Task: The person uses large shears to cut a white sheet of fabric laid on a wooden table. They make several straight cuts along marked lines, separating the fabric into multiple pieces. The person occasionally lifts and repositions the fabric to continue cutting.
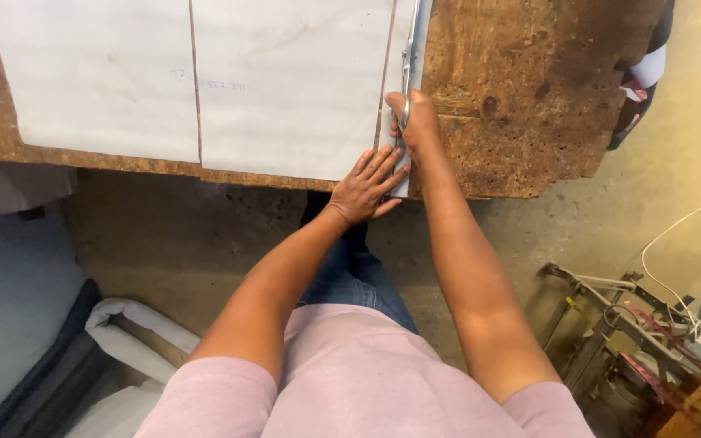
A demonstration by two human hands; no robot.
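Large white sheets (285, 89) lie flat on a worn brown table (529, 89). My left hand (367, 186) presses flat on the near edge of the middle sheet, fingers spread. My right hand (417, 122) is closed around the handles of metal scissors (407, 57), whose blades point away from me along a cut line. A narrow strip of sheet (417, 32) lies to the right of the blades.
A second white sheet (91, 73) lies at the left, split from the middle one by a thin gap. Below the table edge are a concrete floor (188, 243), white and dark fabric (123, 332) at lower left, and a metal frame with cables (642, 316) at lower right.
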